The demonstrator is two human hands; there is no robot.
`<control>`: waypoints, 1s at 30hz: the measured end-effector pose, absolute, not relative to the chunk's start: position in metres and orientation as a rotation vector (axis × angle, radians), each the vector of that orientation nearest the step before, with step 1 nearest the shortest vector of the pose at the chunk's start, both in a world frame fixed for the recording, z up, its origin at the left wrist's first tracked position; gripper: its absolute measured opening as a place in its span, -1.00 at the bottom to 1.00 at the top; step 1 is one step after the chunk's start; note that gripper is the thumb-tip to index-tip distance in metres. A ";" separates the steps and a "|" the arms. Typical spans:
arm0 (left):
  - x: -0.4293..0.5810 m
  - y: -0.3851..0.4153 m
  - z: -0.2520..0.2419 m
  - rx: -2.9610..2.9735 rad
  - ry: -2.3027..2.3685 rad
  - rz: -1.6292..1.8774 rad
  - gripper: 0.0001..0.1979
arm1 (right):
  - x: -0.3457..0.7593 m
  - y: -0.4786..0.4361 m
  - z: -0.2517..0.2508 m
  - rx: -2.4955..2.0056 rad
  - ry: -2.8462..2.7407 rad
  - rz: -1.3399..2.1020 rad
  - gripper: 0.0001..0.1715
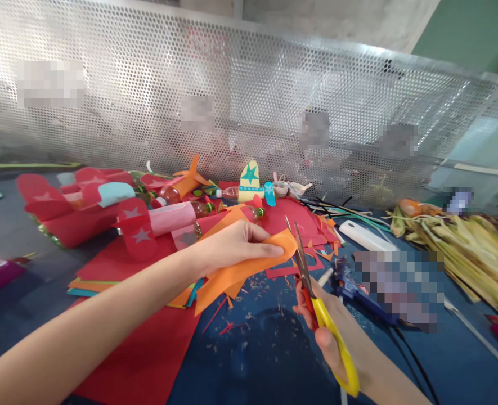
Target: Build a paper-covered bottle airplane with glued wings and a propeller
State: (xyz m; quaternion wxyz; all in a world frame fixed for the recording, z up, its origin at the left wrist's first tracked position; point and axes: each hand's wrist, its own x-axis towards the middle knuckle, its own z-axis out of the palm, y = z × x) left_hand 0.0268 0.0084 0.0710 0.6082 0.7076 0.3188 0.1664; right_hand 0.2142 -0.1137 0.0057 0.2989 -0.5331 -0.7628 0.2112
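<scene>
My left hand [242,244] pinches a folded sheet of orange paper [227,277] between thumb and fingers, above the dark blue table. The paper's right end is rounded. In my right hand [331,326] is a pair of scissors [337,349] with one yellow and one red handle. Its blades stand slightly apart and point up, right at the paper's rounded end. Whether they are biting into the paper I cannot tell. Small orange and red scraps [227,326] lie on the table below.
Bottles wrapped in coloured paper [173,216] crowd the back left. Red sheets [143,349] lie at the front left. A blue glue gun [367,298] with its cord is on the right, near corn husks [447,253]. A perforated metal screen [232,101] stands behind.
</scene>
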 end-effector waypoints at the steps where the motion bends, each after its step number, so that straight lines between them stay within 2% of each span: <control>1: 0.027 0.008 0.071 1.637 0.734 0.385 -0.71 | 0.214 -0.114 0.006 -1.408 -2.023 0.570 -0.02; 8: 0.027 0.007 0.071 1.680 0.705 0.381 -0.67 | 0.212 -0.112 0.008 -1.381 -1.982 0.629 -0.07; 23: 0.028 0.007 0.071 1.700 0.724 0.388 -0.73 | 0.212 -0.112 0.003 -1.308 -1.744 0.830 -0.20; 30: 0.027 0.006 0.070 1.705 0.723 0.386 -0.71 | 0.213 -0.114 0.003 -1.346 -1.773 0.784 -0.20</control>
